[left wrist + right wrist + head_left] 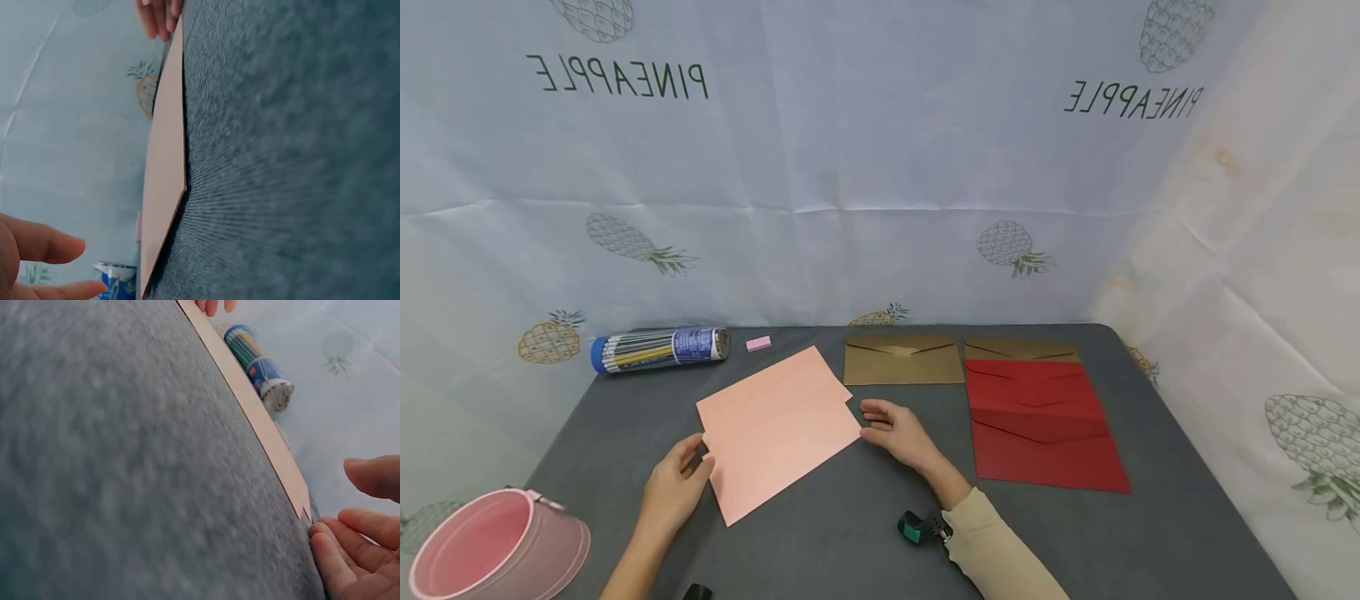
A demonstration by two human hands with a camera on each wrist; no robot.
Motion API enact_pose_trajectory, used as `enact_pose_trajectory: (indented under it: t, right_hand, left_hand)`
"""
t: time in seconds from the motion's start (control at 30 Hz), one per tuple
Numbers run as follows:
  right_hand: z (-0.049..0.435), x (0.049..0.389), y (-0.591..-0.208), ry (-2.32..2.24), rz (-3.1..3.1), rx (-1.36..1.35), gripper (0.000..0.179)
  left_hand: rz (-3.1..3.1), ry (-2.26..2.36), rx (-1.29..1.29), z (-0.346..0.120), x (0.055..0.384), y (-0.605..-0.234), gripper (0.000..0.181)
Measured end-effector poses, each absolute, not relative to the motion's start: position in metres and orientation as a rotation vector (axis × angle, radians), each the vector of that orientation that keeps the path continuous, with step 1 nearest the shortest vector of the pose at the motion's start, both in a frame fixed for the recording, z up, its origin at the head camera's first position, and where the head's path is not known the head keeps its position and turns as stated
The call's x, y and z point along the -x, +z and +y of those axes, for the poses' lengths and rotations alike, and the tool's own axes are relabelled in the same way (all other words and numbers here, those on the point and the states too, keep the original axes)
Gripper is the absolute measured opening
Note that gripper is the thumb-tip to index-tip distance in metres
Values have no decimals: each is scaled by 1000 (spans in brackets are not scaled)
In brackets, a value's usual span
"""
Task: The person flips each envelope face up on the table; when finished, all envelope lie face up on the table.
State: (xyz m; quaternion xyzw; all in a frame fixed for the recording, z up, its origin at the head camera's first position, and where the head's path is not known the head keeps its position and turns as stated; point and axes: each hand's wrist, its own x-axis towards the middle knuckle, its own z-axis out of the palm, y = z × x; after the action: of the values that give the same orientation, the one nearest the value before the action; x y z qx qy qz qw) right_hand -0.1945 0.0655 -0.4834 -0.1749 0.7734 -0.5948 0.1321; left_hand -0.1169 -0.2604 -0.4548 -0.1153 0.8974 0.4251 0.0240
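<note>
Two flat peach paper pieces (782, 433), about envelope size, overlap slightly askew on the dark table, with no flap visible on them. My left hand (673, 487) is at their left edge, its thumb and fingers spread apart near the notch where the pieces overlap. At the right corner, my right hand (901, 435) lies palm inward, fingertips right by the paper's edge. In the right wrist view, the fingers (356, 544) are relaxed and the thumb stands away from them. The left wrist view shows the paper (165, 156) lying low along the tabletop.
Red envelopes (1045, 454) overlap at the right, partly covering a gold envelope (1022, 347). Another gold envelope (902, 371) lies at the back. A tube of pencils (658, 348) and a small pink block (758, 343) are at back left. A pink bucket (550, 542) stands front left.
</note>
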Motion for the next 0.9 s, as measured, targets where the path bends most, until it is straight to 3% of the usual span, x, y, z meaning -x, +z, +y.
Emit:
enact_pose_trajectory:
  t: [0.43,0.67,0.9]
  right_hand:
    - [52,197,-498,-1566,2438,534,51]
    - [49,195,-502,-1689,2412,560,48]
    - [49,197,-508,-1842,2316,534,49]
  left_hand:
    - [2603,1760,563,-255,115,-467,45]
    - [2471,2064,759,-250,119,-478,47]
    - [2328,2154,776,-250,122,-483,52]
